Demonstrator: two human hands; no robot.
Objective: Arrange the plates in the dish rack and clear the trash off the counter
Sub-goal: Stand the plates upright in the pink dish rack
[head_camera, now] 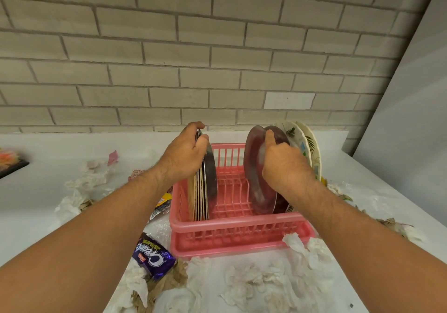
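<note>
At pink dish rack [232, 224]: left hand [183, 157] grips stacked plates [202, 191], right hand [283, 165] grips maroon plate [255, 179]. Slotting step, seemingly; next needs both seated upright.

a pink plastic dish rack [232, 234] with a dull sheen holds glossy maroon plates [258, 182] and smooth floral ones [312, 153]; crumpled white tissue paper [266, 281] and a shiny purple foil wrapper [154, 259] litter the matt white counter [377, 191] below rough brick.
</note>
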